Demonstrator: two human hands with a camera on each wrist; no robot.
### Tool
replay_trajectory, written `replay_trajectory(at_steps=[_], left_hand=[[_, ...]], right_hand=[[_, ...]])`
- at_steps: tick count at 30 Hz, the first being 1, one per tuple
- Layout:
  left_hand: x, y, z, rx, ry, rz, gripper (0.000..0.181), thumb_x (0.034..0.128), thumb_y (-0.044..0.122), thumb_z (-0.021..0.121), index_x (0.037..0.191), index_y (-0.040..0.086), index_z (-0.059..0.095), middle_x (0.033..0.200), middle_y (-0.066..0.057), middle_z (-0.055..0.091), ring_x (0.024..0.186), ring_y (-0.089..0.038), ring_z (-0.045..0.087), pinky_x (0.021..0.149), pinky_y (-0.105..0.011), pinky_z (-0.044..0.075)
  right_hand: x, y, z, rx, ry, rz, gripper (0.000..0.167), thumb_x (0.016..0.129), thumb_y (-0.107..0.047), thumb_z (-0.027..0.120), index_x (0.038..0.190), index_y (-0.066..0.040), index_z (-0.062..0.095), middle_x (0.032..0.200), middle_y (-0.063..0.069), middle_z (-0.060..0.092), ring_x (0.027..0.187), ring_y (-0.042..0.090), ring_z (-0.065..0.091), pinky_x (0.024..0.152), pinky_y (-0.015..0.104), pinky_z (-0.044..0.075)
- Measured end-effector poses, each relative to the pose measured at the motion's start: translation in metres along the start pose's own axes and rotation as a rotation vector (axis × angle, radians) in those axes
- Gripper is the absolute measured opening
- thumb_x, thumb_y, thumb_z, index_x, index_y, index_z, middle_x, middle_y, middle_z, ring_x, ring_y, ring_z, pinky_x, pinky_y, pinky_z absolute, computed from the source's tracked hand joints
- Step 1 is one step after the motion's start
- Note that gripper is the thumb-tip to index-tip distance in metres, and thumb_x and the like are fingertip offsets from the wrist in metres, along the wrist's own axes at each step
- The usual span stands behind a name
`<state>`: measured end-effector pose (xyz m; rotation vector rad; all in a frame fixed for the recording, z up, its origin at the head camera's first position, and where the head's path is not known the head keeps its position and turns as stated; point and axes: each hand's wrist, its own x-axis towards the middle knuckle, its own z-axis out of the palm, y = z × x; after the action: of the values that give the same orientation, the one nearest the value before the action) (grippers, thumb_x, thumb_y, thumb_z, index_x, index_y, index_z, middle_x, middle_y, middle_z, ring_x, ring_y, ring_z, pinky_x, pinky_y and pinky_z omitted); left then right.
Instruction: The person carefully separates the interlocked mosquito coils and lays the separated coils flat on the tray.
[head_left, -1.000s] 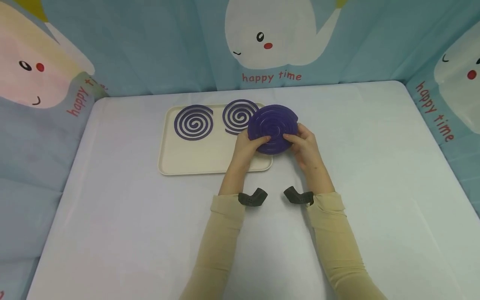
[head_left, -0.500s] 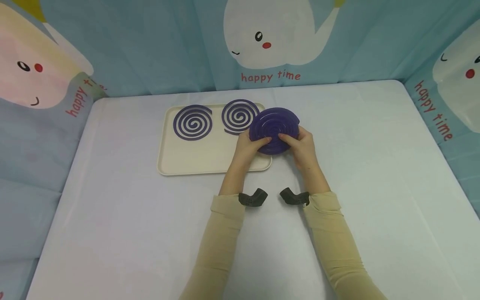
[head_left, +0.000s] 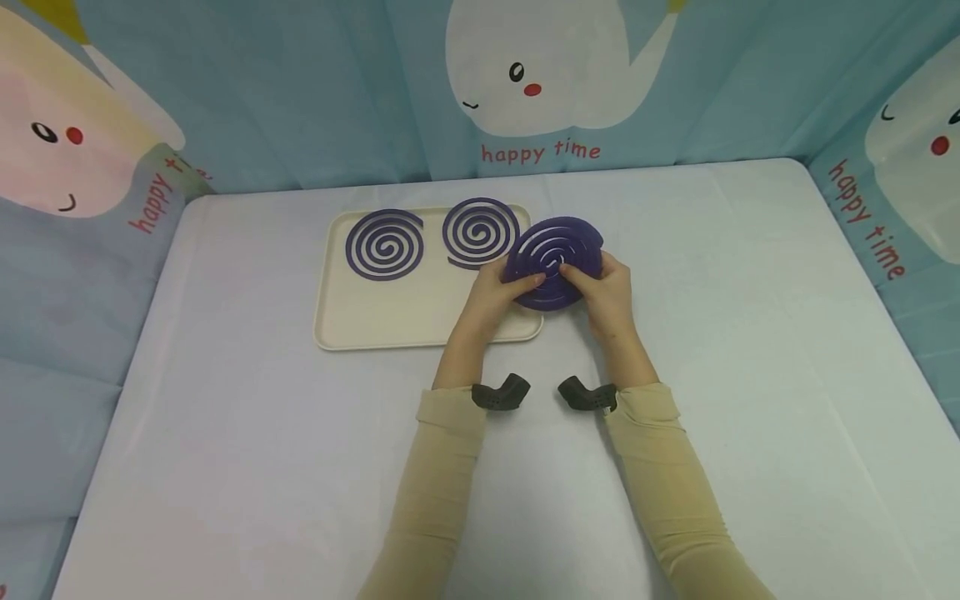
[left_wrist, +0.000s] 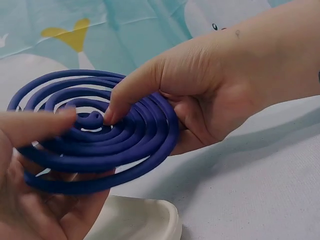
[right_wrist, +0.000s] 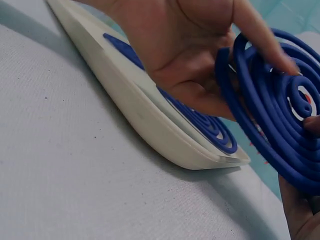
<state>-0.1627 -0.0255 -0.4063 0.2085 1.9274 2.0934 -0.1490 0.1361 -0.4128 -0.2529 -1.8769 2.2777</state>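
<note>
Both hands hold a dark blue-purple mosquito coil (head_left: 555,233) above the right end of a cream tray (head_left: 375,329). The left hand (head_left: 491,292) pinches its left side, with the thumb on top and the fingers underneath. On the other side the right hand (head_left: 611,292) grips it the same way, its thumb near the spiral's centre. In the left wrist view the coil (left_wrist: 90,162) is tilted, with light gaps between its rings. Whether it is one coil or two nested ones, I cannot tell. Fingers below it are partly hidden.
Two similar coils lie at the tray's back: a left coil (head_left: 385,277) and a right coil (head_left: 452,262), partly beyond the rim. The tray stands on a white-covered table (head_left: 225,417). A blue printed curtain (head_left: 337,100) hangs behind.
The held coil has shifted slightly right and down. The right thumb has slid inward toward its centre. Gaps between the rings show more clearly now. The coils on the tray have not moved.
</note>
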Motion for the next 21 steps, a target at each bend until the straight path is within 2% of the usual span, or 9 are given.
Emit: replay_trajectory(at_steps=[3,5,7,9,12,15,18,21], left_hand=[[-0.0012,0.0014,-0.0014,-0.054,-0.030,-0.015,0.041,0.0938,0.020,0.057,0.127,-0.003,0.054,0.122,-0.018,0.061,0.113,-0.023,0.058,0.098,-0.029,0.044],[-0.0017,0.0022,-0.0023,-0.096,-0.046,-0.023,0.045,0.0992,0.029,0.044,0.129,-0.004,0.051,0.126,-0.020,0.057,0.118,-0.026,0.054,0.099,-0.034,0.044],[-0.0021,0.0024,-0.0034,-0.118,-0.053,-0.024,0.054,0.1016,0.037,0.031,0.129,-0.006,0.050,0.127,-0.022,0.055,0.120,-0.027,0.052,0.099,-0.037,0.044],[-0.0021,0.0025,-0.0041,-0.141,-0.056,-0.024,0.059,0.1017,0.040,0.025,0.126,-0.007,0.051,0.124,-0.020,0.058,0.117,-0.026,0.054,0.096,-0.038,0.045],[-0.0018,0.0018,-0.0046,-0.170,-0.060,-0.011,0.053,0.1017,0.033,0.028,0.121,-0.011,0.052,0.104,-0.009,0.065,0.101,-0.020,0.060,0.088,-0.035,0.049],[-0.0020,0.0019,-0.0043,-0.217,-0.054,-0.004,0.043,0.0999,0.023,0.036,0.120,-0.012,0.051,0.090,0.006,0.064,0.087,-0.011,0.060,0.078,-0.030,0.051],[-0.0028,0.0027,-0.0035,-0.263,-0.061,-0.002,0.040,0.0999,0.019,0.037,0.122,-0.013,0.048,0.087,0.007,0.062,0.084,-0.009,0.058,0.073,-0.028,0.050],[-0.0038,0.0033,-0.0029,-0.295,-0.064,-0.006,0.041,0.1008,0.017,0.035,0.127,-0.013,0.045,0.091,0.006,0.062,0.089,-0.010,0.057,0.080,-0.030,0.050]], right_hand=[[0.0005,0.0003,-0.0005,-0.015,0.010,0.013,0.043,0.079,0.007,0.067,0.120,0.013,0.054,0.093,-0.007,0.068,0.095,0.011,0.063,0.093,0.028,0.048],[0.0010,0.0005,-0.0007,-0.028,0.018,0.024,0.043,0.079,0.006,0.068,0.120,0.012,0.055,0.097,-0.003,0.069,0.096,0.012,0.063,0.094,0.029,0.048],[0.0017,0.0007,-0.0007,-0.036,0.025,0.040,0.043,0.079,0.005,0.068,0.120,0.011,0.055,0.102,0.003,0.069,0.097,0.013,0.063,0.095,0.029,0.047],[0.0023,0.0008,-0.0006,-0.034,0.033,0.053,0.043,0.079,0.005,0.068,0.120,0.011,0.055,0.106,0.008,0.069,0.097,0.014,0.064,0.095,0.029,0.047],[0.0026,0.0005,-0.0002,-0.021,0.037,0.063,0.044,0.079,0.005,0.068,0.120,0.012,0.055,0.106,0.009,0.068,0.096,0.014,0.064,0.094,0.030,0.048],[0.0027,-0.0001,-0.0002,0.004,0.029,0.074,0.044,0.079,0.006,0.067,0.121,0.012,0.054,0.100,0.003,0.069,0.094,0.013,0.064,0.095,0.030,0.048],[0.0026,-0.0010,-0.0010,0.056,0.004,0.081,0.044,0.079,0.009,0.066,0.122,0.010,0.055,0.096,-0.003,0.069,0.094,0.013,0.064,0.093,0.029,0.048],[0.0018,-0.0024,-0.0022,0.117,-0.029,0.073,0.037,0.078,0.012,0.065,0.113,0.002,0.062,0.094,-0.003,0.068,0.092,0.013,0.064,0.087,0.026,0.051]])
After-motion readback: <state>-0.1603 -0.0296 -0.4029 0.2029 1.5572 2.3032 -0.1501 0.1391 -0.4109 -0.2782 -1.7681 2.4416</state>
